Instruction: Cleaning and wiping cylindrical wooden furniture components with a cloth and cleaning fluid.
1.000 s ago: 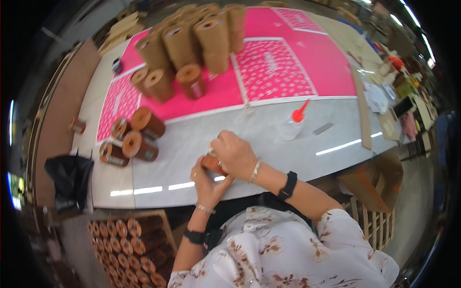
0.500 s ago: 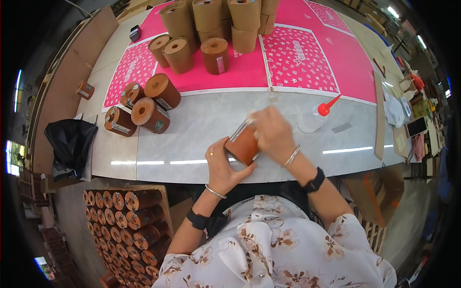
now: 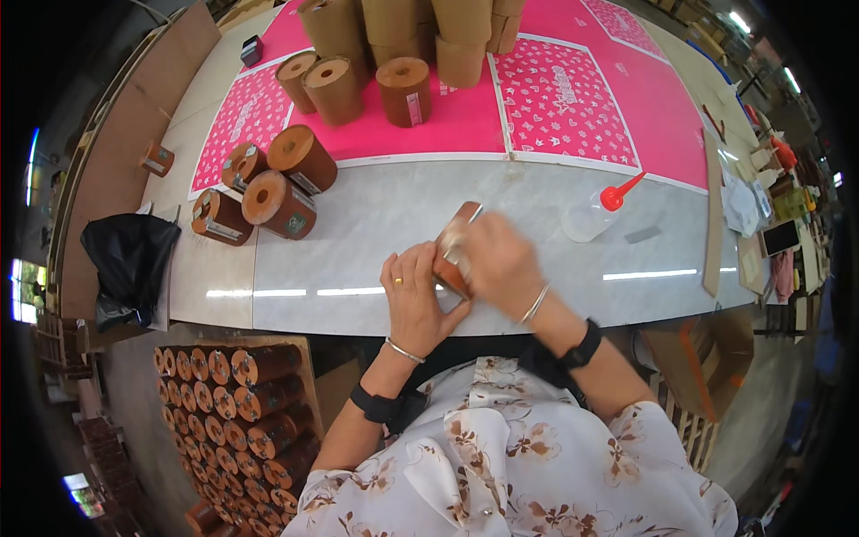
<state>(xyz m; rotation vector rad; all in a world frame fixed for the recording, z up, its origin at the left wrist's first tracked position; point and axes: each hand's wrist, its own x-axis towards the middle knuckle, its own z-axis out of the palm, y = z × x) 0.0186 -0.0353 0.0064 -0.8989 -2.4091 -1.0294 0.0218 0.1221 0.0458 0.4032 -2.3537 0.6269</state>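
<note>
Brown cardboard cylinder (image 3: 454,249) sits clamped between both hands just above the pale worktop (image 3: 376,224): the left hand (image 3: 414,300) cups its lower side, the right hand (image 3: 501,264), blurred, closes over its top. A squeezed grip could dent the thin wall, and the glue bottle (image 3: 591,213) nearby could be knocked over by an elbow

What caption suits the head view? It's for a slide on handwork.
Both hands, left hand and right hand, grip a brown roll over a grey table.
</note>
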